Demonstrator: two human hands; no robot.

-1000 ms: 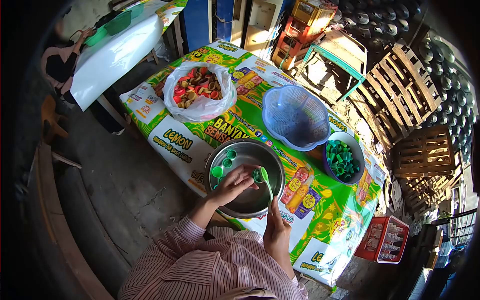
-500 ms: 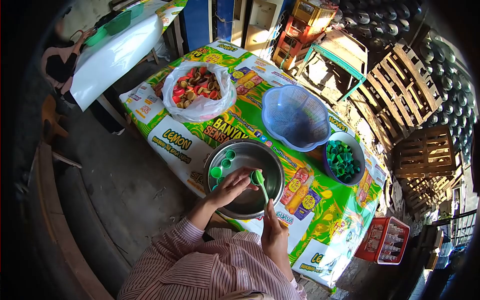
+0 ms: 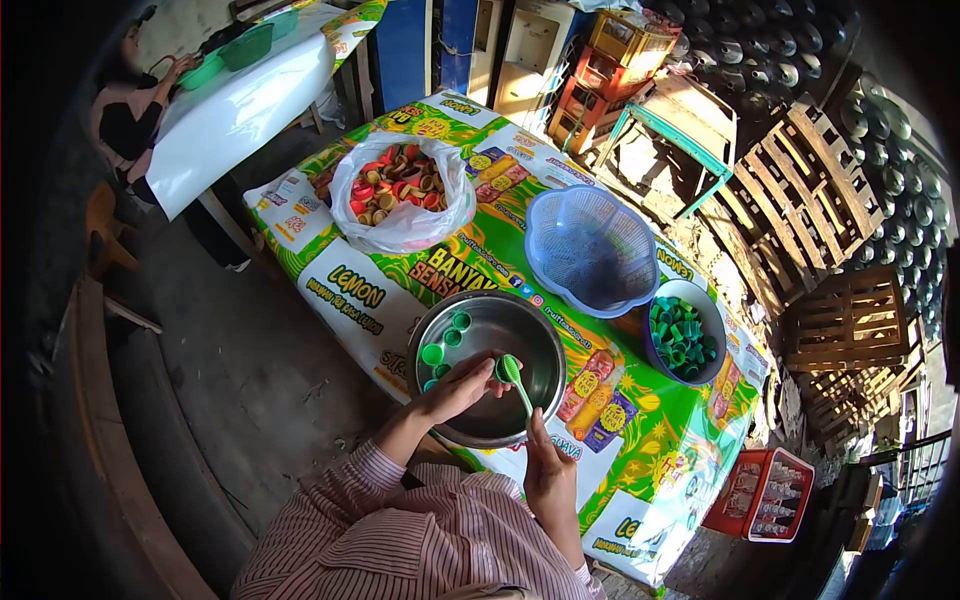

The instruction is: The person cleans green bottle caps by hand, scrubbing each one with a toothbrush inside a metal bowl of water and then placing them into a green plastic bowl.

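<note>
Over steel bowl (image 3: pixel 515 325), green cap (image 3: pixel 502 370) inside left grip (image 3: pixel 458 388)

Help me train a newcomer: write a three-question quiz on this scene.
1. True or false: the blue basket holds bottles.
2. Fill in: the left hand pinches a green cap over the steel ____.
3. The green tool is held by: A) the left hand, B) the right hand, C) neither.

Key: 1 false, it looks empty. 2 bowl. 3 B.
</note>
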